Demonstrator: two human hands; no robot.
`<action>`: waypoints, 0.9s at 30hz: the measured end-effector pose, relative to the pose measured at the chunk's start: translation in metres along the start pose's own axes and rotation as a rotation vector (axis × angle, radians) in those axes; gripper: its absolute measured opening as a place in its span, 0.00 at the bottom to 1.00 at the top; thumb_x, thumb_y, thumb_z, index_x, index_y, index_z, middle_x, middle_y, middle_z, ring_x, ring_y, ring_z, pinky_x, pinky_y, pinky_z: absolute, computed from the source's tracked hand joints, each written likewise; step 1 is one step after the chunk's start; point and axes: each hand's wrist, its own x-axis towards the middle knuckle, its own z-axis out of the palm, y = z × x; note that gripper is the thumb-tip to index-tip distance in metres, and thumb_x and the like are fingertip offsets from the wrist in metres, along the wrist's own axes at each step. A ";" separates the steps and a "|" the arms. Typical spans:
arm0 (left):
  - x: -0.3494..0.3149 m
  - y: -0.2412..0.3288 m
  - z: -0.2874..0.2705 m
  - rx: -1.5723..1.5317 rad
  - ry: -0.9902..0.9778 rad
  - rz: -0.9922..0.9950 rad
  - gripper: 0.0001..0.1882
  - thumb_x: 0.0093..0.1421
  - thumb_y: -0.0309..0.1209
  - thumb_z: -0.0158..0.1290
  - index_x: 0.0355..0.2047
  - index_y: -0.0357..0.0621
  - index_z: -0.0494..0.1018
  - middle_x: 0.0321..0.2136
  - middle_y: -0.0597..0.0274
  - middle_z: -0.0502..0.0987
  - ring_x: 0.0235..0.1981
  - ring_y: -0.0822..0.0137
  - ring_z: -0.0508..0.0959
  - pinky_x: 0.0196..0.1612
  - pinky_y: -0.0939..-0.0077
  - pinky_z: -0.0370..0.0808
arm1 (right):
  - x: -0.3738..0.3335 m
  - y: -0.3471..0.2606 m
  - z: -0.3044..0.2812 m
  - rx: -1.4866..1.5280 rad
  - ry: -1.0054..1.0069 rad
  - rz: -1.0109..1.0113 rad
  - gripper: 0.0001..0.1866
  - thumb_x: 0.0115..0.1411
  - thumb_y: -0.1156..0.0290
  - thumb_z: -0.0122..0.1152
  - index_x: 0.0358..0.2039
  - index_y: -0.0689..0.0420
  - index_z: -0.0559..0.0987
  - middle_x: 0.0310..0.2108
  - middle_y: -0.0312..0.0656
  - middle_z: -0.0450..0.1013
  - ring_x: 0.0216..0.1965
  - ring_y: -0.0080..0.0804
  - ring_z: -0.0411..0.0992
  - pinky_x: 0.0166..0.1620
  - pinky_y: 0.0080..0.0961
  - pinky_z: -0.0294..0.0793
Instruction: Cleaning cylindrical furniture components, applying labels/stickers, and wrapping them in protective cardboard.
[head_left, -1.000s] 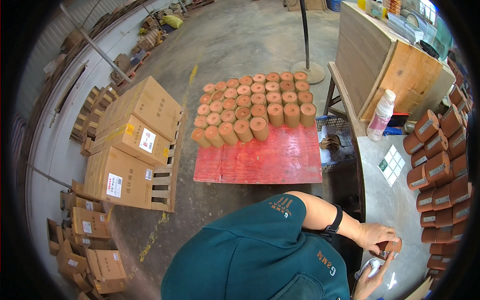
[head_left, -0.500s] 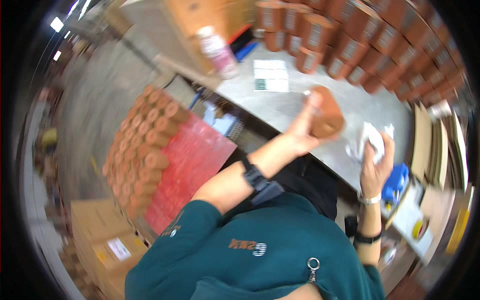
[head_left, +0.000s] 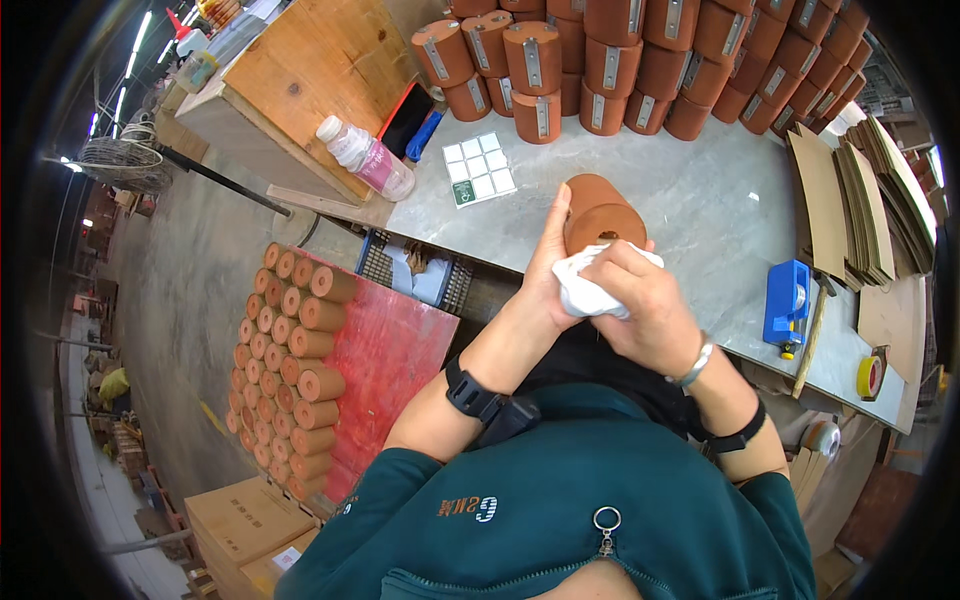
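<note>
My left hand is closed around a reddish-brown terracotta cylinder, held above the near edge of the grey worktop. A small dark hole shows in the cylinder's end facing me. My right hand is closed on a crumpled white cloth, which is pressed against the near end of the cylinder. The cloth covers part of that end and hides some of my left fingers.
Stacked terracotta cylinders with metal strips stand at the back. A sticker sheet and plastic bottle lie to the left. On the right are cardboard sheets and a blue tape dispenser. More cylinders cover part of a red board.
My right hand has brought the white cloth leftward from the right side, onto the cylinder. My left hand still holds the cylinder, its holed end now toward me.
</note>
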 end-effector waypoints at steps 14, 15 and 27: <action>0.016 -0.001 0.008 0.219 -0.065 0.071 0.40 0.61 0.68 0.44 0.54 0.43 0.67 0.47 0.50 0.76 0.47 0.51 0.78 0.49 0.55 0.79 | -0.027 0.013 -0.003 -0.091 0.126 0.076 0.21 0.42 0.84 0.63 0.40 0.60 0.77 0.36 0.47 0.71 0.40 0.52 0.72 0.42 0.39 0.75; 0.017 0.008 0.006 0.152 -0.090 0.017 0.42 0.61 0.69 0.43 0.55 0.42 0.67 0.47 0.48 0.76 0.47 0.49 0.78 0.48 0.54 0.80 | -0.040 0.017 0.000 -0.088 0.130 0.075 0.21 0.42 0.84 0.63 0.40 0.60 0.77 0.36 0.47 0.71 0.40 0.52 0.72 0.42 0.39 0.75; 0.028 0.008 -0.017 0.100 -0.564 -0.208 0.52 0.58 0.73 0.39 0.64 0.38 0.58 0.45 0.39 0.75 0.45 0.47 0.80 0.48 0.52 0.80 | -0.133 0.098 -0.065 -0.661 0.439 0.529 0.24 0.50 0.78 0.63 0.50 0.61 0.75 0.47 0.52 0.71 0.49 0.52 0.70 0.50 0.40 0.70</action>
